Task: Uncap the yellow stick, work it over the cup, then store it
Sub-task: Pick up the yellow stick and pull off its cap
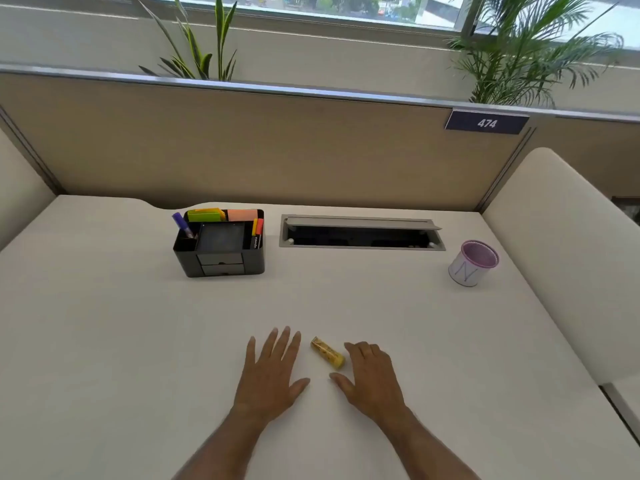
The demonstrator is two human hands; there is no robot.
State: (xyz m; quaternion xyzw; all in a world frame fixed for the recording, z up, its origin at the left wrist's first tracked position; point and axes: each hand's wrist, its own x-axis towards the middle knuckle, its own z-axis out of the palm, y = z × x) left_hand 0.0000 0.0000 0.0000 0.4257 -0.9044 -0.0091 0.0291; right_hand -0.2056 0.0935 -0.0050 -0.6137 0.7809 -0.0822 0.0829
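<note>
A short yellow stick (pixel 327 353) lies on its side on the white desk (pixel 138 341), capped, between my two hands. My left hand (pixel 272 370) rests flat on the desk just left of it, fingers spread, holding nothing. My right hand (pixel 372 374) lies palm down just right of the stick, fingers slightly curled, its fingertips close to the stick's near end but not gripping it. A white cup (pixel 473 263) with a purple rim and a letter N stands at the far right of the desk.
A black desk organizer (pixel 220 245) with markers and sticky notes stands at the back left. A grey cable hatch (pixel 362 232) is open in the desk behind the middle. A beige partition wall closes the back; padded side panels flank the desk.
</note>
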